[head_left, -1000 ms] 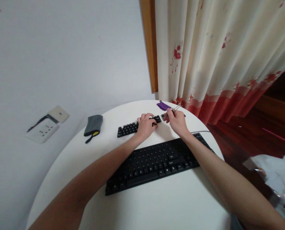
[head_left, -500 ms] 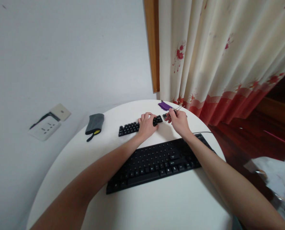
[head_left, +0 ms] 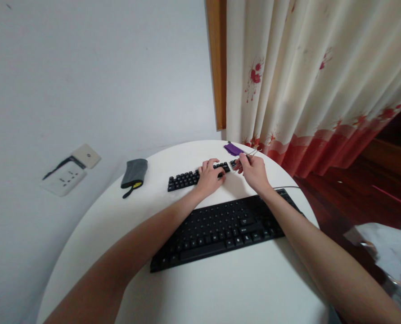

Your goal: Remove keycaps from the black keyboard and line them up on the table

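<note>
My left hand (head_left: 209, 179) lies over rows of loose black keycaps (head_left: 183, 180), its fingers spread and touching them. Just right of it, my right hand (head_left: 253, 171) is closed on a slim tool with a whitish end (head_left: 233, 165) low among the keycaps and thin metal wires (head_left: 254, 152) sticking out behind. My fingers hide the tool's middle, so its kind is unclear. Under my forearms lies a black keyboard (head_left: 217, 222). Bare key posts show over much of it, while caps remain along its near edge.
A purple cloth (head_left: 233, 149) lies at the far rim of the round white table (head_left: 220, 288). On the left is a grey pouch (head_left: 134, 173) with a dark loop. The keyboard's cable (head_left: 284, 186) runs off to the right. A curtain (head_left: 288, 90) hangs behind.
Both hands stay in nearly the same place, with the left fingers shifted slightly over the keycaps. The whole view has moved a little.
</note>
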The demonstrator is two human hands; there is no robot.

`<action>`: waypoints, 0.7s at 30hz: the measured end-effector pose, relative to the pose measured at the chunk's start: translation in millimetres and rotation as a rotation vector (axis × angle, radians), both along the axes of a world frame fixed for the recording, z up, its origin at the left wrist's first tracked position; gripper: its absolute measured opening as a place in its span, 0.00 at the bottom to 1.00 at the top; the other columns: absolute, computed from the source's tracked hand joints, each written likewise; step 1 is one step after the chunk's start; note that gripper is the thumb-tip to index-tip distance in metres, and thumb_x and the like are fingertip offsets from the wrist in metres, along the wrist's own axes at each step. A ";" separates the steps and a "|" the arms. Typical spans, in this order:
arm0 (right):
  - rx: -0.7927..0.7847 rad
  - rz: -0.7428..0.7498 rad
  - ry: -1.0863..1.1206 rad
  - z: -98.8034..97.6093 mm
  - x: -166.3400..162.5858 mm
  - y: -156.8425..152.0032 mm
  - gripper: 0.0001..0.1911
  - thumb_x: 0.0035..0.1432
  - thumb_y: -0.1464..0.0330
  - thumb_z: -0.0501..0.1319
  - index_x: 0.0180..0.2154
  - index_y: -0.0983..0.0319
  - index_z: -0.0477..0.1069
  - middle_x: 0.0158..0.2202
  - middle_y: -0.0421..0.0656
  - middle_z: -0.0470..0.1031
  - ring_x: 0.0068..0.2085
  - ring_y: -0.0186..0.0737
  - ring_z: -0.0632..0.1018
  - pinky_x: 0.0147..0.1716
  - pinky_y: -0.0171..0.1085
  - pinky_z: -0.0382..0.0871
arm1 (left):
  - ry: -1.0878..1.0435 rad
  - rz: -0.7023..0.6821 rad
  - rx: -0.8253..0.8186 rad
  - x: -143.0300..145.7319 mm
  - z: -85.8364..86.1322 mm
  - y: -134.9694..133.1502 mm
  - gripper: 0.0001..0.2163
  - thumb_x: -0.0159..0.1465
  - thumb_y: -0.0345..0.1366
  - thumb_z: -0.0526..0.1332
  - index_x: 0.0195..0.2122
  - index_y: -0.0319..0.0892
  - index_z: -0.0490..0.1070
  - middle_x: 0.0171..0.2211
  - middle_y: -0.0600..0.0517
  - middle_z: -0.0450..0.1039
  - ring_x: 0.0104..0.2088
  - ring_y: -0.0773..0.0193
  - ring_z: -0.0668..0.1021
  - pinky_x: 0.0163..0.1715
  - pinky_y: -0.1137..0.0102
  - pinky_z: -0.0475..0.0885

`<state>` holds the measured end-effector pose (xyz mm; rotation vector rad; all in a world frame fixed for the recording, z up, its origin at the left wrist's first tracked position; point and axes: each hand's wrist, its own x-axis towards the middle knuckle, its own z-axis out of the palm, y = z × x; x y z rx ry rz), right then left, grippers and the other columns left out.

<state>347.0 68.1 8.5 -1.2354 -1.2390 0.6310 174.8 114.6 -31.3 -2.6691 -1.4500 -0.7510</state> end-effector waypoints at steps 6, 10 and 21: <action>0.006 0.005 0.001 -0.2 0.5 0.1 0.24 0.64 0.54 0.54 0.27 0.65 0.73 0.22 0.47 0.77 0.21 0.35 0.73 0.21 0.33 0.65 | -0.003 0.015 -0.003 0.1 -1.1 0.9 0.07 0.60 0.38 0.67 0.40 0.49 0.77 0.59 0.48 0.62 0.58 0.46 0.62 0.51 0.53 0.61; 0.003 0.001 -0.002 -0.6 0.9 0.2 0.23 0.63 0.54 0.55 0.27 0.65 0.73 0.22 0.46 0.77 0.20 0.35 0.73 0.21 0.33 0.65 | -0.002 0.032 -0.013 -0.8 -1.9 2.1 0.06 0.60 0.39 0.67 0.39 0.49 0.77 0.59 0.48 0.61 0.58 0.46 0.61 0.51 0.52 0.61; 0.015 -0.001 0.011 -0.9 1.8 1.0 0.25 0.63 0.52 0.55 0.27 0.65 0.73 0.22 0.47 0.78 0.21 0.35 0.73 0.22 0.33 0.66 | -0.067 0.069 0.034 -3.9 3.5 2.8 0.16 0.58 0.39 0.69 0.48 0.51 0.73 0.60 0.48 0.60 0.57 0.47 0.63 0.51 0.55 0.63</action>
